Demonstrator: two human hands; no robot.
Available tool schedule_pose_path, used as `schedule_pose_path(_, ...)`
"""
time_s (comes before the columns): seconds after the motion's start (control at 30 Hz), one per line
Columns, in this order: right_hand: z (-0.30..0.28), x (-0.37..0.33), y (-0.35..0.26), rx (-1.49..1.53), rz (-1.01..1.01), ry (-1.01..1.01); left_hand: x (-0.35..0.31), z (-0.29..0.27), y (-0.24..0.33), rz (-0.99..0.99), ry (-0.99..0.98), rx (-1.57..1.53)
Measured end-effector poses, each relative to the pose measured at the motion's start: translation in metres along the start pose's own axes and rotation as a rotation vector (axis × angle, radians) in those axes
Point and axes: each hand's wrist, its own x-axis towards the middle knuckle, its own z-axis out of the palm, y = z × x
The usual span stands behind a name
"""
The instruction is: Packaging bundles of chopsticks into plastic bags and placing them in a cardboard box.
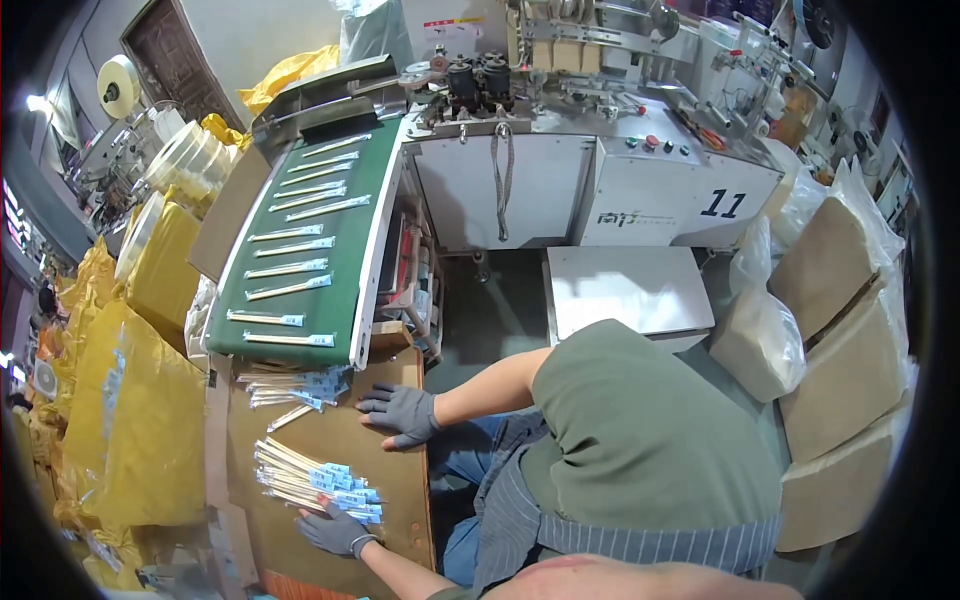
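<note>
Both my hands wear grey gloves with bare fingertips. My left hand (338, 530) lies at the near edge of a pile of wrapped chopsticks (315, 478), its thumb touching the lowest ones and its fingers extended. The packets are slim and pale, with blue-and-white ends pointing right. My right hand (400, 415) rests flat and open on the brown tabletop (395, 480), fingers spread, holding nothing. Just left of it, a second heap of wrapped chopsticks (300, 387) lies below the belt's end, and a single packet (290, 417) sits at an angle under that heap.
A green conveyor belt (315, 255) carries several wrapped chopsticks in a spaced row. The packing machine (640, 180) stands behind. Yellow sacks (150, 420) crowd the left side. At right are open cartons (840, 340) and a clear bag (760, 340); a white step box (628, 290) is on the floor.
</note>
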Motion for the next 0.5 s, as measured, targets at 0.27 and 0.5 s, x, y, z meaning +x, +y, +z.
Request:
schedule_pose_path(0.27, -0.002, 0.000, 0.001, -0.009, -0.025, 0.031, 0.000, 0.009, -0.005, -0.027, 0.016, 0.007)
schedule_pose_path(0.5, -0.003, 0.000, 0.001, -0.020, -0.002, 0.008, -0.001, 0.003, 0.005, -0.033, 0.023, -0.071)
